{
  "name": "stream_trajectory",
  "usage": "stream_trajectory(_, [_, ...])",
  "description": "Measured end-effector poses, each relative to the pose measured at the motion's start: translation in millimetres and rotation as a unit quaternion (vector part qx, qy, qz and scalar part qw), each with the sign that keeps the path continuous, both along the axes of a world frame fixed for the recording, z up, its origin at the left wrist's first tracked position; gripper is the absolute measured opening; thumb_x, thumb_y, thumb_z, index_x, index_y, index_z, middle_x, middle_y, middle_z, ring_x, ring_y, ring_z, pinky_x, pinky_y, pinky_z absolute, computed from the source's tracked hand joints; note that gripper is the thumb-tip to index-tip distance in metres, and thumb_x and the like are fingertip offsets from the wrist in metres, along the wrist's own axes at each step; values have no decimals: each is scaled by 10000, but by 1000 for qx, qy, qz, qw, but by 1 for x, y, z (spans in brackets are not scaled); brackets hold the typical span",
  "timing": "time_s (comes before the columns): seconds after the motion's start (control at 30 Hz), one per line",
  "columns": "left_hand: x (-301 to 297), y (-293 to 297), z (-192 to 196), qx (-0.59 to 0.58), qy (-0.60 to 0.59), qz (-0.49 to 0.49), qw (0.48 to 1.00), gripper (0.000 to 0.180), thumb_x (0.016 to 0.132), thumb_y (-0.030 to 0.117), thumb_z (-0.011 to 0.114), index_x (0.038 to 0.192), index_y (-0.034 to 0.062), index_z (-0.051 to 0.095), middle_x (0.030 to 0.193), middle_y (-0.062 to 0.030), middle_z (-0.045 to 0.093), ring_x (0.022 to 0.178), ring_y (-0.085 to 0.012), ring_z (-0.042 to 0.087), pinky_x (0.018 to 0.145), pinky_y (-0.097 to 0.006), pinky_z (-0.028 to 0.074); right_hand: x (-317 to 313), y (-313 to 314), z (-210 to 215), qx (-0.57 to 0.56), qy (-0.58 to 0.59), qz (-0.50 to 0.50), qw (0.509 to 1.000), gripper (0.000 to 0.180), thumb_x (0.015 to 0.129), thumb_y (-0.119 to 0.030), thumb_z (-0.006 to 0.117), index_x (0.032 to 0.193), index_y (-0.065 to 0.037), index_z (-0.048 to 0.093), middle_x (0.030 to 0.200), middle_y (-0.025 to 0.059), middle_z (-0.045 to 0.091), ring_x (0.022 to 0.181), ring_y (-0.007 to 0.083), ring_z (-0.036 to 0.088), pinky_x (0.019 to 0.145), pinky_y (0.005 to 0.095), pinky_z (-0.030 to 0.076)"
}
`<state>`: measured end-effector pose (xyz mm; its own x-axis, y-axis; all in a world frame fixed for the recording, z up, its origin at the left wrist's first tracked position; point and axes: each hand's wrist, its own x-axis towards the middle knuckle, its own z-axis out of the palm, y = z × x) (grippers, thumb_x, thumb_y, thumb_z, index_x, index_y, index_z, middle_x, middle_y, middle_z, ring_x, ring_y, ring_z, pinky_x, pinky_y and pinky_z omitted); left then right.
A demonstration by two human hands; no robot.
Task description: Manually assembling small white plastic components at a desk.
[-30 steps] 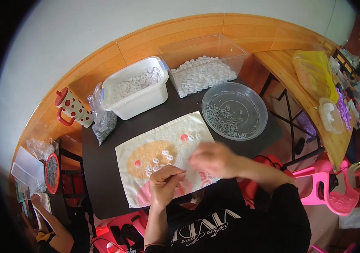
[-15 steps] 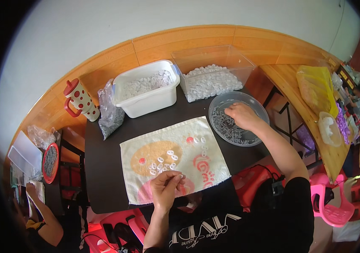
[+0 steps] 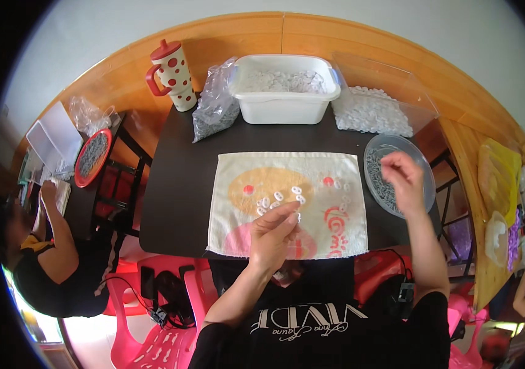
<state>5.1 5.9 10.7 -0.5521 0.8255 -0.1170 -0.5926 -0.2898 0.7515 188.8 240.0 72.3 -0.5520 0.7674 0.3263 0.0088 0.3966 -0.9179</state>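
My left hand [image 3: 273,237] is over the towel, thumb and forefinger pinched around a small white plastic piece that is mostly hidden. Several similar oval white pieces with holes [image 3: 278,196] lie on the printed cream towel [image 3: 238,234] just beyond it. My right hand [image 3: 405,181] is raised above the near part of a clear round bowl [image 3: 430,184], its fingertips pressed together. Whatever they hold is too small to make out. Inside the bowl are many small grey screw-like pieces [image 3: 376,175].
At the table's back stand a red-and-cream tumbler [image 3: 175,77], a bag of grey pieces [image 3: 216,104], a white tub [image 3: 284,109] and a clear box of white pieces [image 3: 373,111]. Another person [image 3: 59,240] sits at left by a red tray [image 3: 110,144]. A wooden table [image 3: 468,160] is at right.
My right hand has lifted from among the grey pieces in the bowl, fingertips pinched. My left hand keeps its pinch over the towel. The whole view has turned and shifted.
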Motion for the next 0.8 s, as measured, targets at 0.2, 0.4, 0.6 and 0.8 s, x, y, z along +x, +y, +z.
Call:
stream_trajectory(0.2, [3,-4,-6,33,-69,-42,996,171,951,-26,610,1105,-17,686,939,-77,704,754,-138,659,679,-235,521,-58,-117,-22,-42,122,174,976,113,873,125,619,964,59,622,940,87,618,835,116,600,752,237,496])
stream_trajectory(0.4, [5,-14,-2,47,-4,-30,998,174,948,-40,606,1103,-29,684,941,-91,709,785,-142,674,684,-235,525,-71,-134,-38,-58,140,149,977,138,887,139,618,998,57,614,954,88,610,862,108,579,774,225,462])
stream_trajectory(0.6, [6,-16,-4,67,31,-21,997,182,940,-46,613,1109,-38,681,925,-98,712,791,-137,675,687,-236,528,-73,-137,-35,-36,131,150,979,136,890,131,622,1001,53,614,959,85,609,840,98,566,766,224,455])
stream_trajectory(0.8, [6,-16,-5,67,19,-27,997,184,935,-60,611,1105,-44,679,939,-101,712,797,-140,676,699,-241,538,-73,-139,-36,-22,128,131,983,120,872,120,636,969,48,639,931,98,654,802,114,612,726,231,473])
